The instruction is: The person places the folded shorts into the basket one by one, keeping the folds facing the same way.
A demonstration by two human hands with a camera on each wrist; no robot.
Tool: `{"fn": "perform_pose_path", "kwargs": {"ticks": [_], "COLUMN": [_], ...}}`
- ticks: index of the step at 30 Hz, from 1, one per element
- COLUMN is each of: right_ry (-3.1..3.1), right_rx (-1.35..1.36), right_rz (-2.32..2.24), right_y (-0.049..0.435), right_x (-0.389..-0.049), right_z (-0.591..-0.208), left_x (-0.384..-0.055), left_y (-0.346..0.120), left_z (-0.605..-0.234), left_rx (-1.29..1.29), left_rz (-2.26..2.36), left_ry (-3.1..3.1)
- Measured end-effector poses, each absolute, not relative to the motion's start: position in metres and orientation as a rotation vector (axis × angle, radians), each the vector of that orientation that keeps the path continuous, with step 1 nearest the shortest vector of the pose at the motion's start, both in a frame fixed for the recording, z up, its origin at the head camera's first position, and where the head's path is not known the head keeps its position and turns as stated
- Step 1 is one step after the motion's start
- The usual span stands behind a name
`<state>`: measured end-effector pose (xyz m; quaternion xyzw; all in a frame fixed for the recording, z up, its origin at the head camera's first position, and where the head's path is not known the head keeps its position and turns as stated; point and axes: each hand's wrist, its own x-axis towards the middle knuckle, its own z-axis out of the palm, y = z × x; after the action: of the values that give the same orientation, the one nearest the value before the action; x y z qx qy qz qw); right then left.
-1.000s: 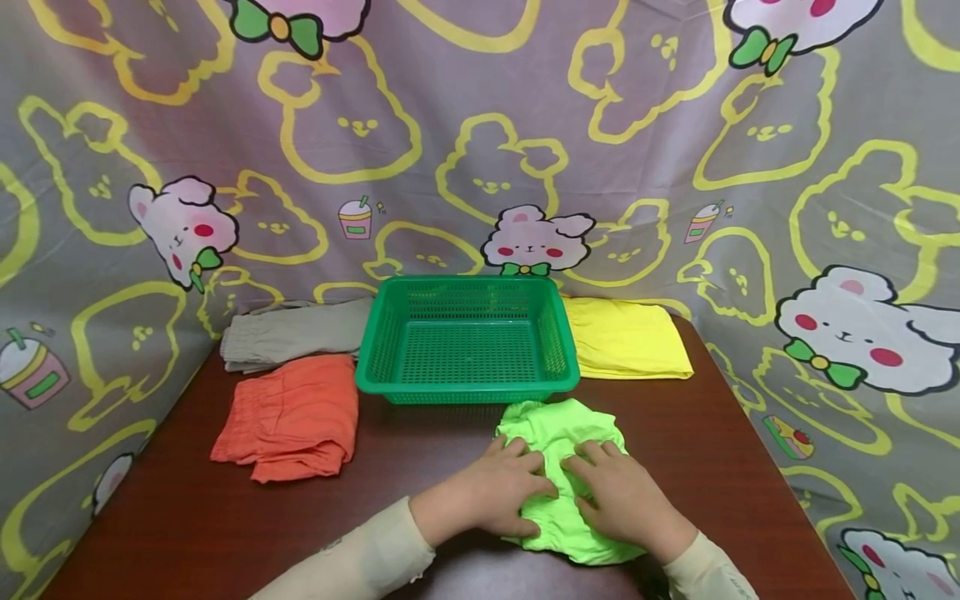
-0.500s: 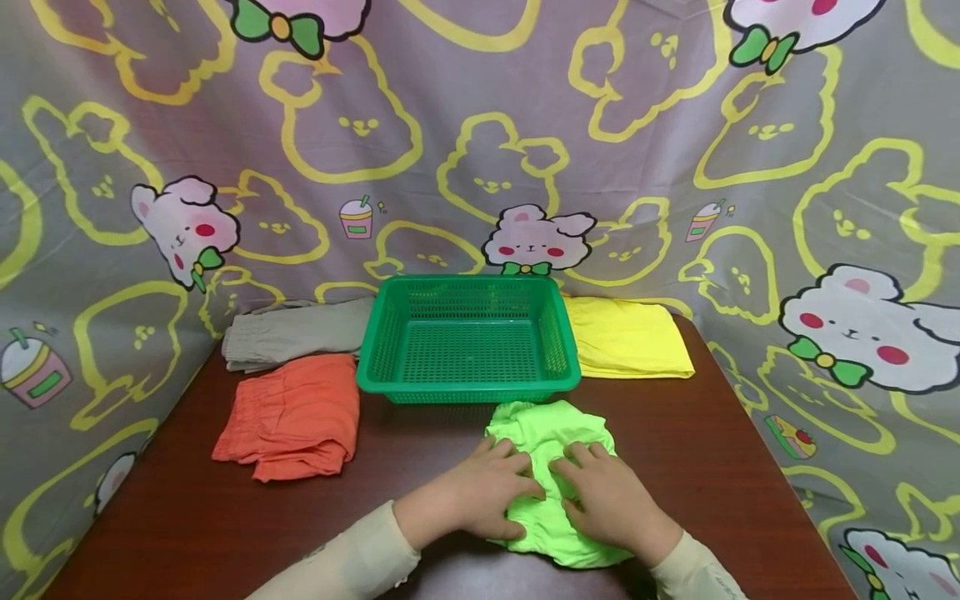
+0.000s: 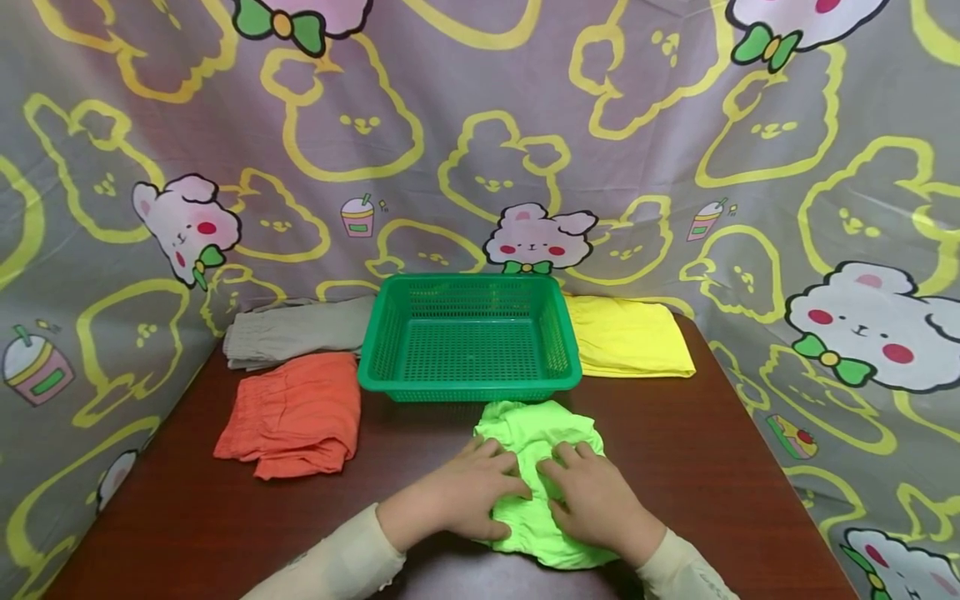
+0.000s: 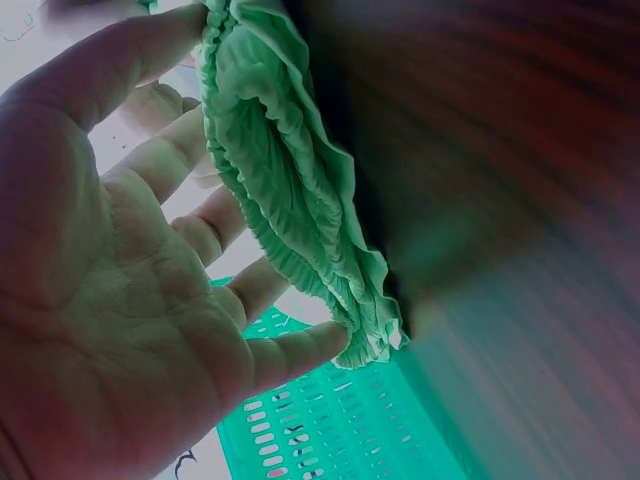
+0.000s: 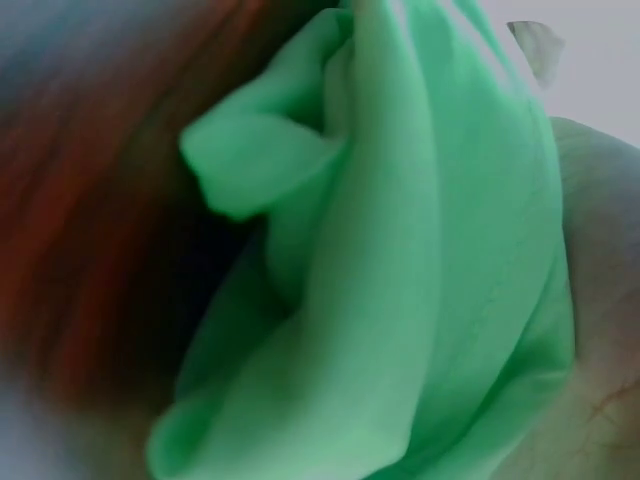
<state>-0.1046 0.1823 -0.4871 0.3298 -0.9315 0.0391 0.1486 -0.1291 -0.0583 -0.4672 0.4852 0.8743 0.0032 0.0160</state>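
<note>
Lime-green shorts [image 3: 536, 467], rumpled and folded, lie on the table just in front of the green basket. My left hand [image 3: 474, 490] rests on their left side with spread fingers. From the right, my right hand [image 3: 596, 498] touches the top of the cloth, fingers slightly bent. In the left wrist view, fingertips of the left hand [image 4: 120, 270] meet the gathered elastic edge of the shorts [image 4: 290, 190]. Loose folds of the shorts [image 5: 400, 250] fill the right wrist view, covering most of the right hand [image 5: 605, 300].
A green perforated basket [image 3: 468, 387] stands at the back centre with nothing in it. Folded orange shorts [image 3: 296, 417] and a folded grey garment [image 3: 300, 332] lie to its left, a folded yellow garment [image 3: 630, 337] to its right. A patterned curtain [image 3: 420, 108] surrounds the brown table [image 3: 172, 517].
Both hands have slid left across the table, bringing the lime-green shorts with them. The basket and the other garments stay in place.
</note>
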Motion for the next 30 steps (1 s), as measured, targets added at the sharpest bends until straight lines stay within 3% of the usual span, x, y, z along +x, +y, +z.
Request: {"fn": "perform_pose_path", "kwargs": {"ticks": [30], "right_ry": [-2.669], "right_rx": [0.977], "right_rz": [0.068], "right_y": [0.144], "right_x": [-0.104], "right_z": [-0.486], "left_x": [-0.125], "left_y": [-0.093], "left_z": [-0.468], "left_rx": [1.429], "left_rz": [0.176], "left_ry": [2.747]}}
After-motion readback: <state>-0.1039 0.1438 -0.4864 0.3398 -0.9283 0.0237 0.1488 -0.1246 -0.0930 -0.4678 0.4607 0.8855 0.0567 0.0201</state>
